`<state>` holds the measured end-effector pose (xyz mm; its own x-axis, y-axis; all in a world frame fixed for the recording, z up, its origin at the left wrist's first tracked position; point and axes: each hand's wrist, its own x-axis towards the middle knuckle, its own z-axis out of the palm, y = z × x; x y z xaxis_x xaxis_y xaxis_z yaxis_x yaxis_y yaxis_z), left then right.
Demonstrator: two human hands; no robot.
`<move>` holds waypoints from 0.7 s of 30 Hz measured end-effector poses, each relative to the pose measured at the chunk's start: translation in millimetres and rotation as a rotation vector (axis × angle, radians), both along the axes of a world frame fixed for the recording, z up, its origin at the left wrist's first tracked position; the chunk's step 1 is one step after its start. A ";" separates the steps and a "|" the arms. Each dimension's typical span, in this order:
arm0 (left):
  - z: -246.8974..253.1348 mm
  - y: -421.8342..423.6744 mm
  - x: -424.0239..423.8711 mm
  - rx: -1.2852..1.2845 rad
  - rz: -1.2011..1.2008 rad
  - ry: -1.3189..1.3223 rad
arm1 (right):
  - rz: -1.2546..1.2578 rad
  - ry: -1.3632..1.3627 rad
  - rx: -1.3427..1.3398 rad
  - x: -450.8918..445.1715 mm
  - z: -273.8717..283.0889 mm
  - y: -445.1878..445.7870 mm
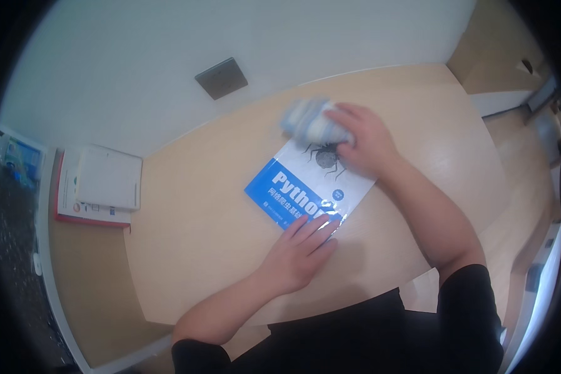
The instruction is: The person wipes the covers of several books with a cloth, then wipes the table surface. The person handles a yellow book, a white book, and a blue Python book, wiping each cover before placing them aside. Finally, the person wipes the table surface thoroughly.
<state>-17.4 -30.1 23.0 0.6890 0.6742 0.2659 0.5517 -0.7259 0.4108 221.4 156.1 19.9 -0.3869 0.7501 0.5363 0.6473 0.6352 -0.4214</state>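
A book with a glossy blue and white cover lies askew on the light wood desk. Its cover bears printed writing and a picture of a dark spider-like creature. My right hand grips a striped blue and white cloth at the book's far end; both are slightly blurred, and the cloth covers that part of the cover. At the near edge, my left hand rests with its fingers spread on the blue part of the cover.
On the left, a white box or stack of papers lies on a red-edged book or folder. A grey metallic plate is set in the pale wall behind the desk. A wooden panel rises at the far right corner.
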 end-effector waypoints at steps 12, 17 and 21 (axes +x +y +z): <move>-0.1 1.6 0.0 -0.052 -0.006 0.024 | -0.126 -0.030 0.057 6.5 -3.8 1.3; 0.9 1.3 -0.1 -0.055 -0.011 0.038 | -0.117 -0.041 0.068 6.5 -3.7 0.4; 0.9 1.8 0.8 -0.051 -0.007 0.036 | 0.160 -0.207 0.225 -17.4 6.3 -33.0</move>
